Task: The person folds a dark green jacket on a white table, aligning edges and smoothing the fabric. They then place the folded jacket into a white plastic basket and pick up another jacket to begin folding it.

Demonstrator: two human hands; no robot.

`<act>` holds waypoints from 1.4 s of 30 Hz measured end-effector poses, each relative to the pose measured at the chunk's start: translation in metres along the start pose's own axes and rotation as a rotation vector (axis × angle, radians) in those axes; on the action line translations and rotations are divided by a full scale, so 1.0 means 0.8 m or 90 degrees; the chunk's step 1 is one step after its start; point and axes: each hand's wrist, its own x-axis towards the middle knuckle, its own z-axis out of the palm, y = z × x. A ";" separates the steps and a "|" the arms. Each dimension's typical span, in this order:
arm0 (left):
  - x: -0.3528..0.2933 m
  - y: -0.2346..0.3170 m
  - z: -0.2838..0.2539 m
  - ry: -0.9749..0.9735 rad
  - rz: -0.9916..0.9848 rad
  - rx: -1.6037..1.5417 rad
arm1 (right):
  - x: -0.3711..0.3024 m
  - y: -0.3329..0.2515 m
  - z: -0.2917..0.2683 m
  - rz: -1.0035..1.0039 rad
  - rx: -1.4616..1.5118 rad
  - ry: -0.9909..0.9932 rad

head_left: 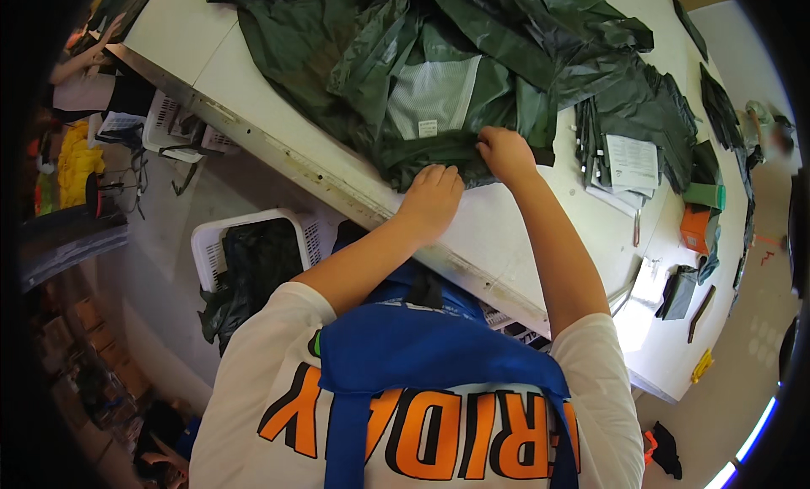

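A dark green rain jacket (pixel 333 75) lies spread on the white table in front of me, with a pale mesh lining (pixel 432 92) and a small white label (pixel 429 128) showing in its middle. Its near edge is gathered into a fold. My left hand (pixel 434 198) has its fingers together and curled over that fold, the thumb hidden. To the right and slightly farther off, my right hand (pixel 506 156) grips the same edge between thumb and bent fingers.
Folded dark green pieces and printed sheets (pixel 631 162) lie on the white table (pixel 498 236) to the right, near an orange box (pixel 696 229). Left of the table's metal edge stands a white basket (pixel 202 244) holding dark cloth. Another person's arm (pixel 80 63) shows at the far left.
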 end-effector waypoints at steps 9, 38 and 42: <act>0.033 -0.047 -0.002 -0.119 -0.101 -0.134 | -0.070 0.003 -0.055 -0.065 -0.038 0.147; 0.067 -0.085 -0.026 -0.181 -0.182 -0.032 | -0.028 -0.032 0.003 -0.063 -0.275 0.191; 0.057 -0.083 -0.035 -0.134 -0.088 0.015 | -0.027 -0.024 0.007 -0.031 -0.329 0.130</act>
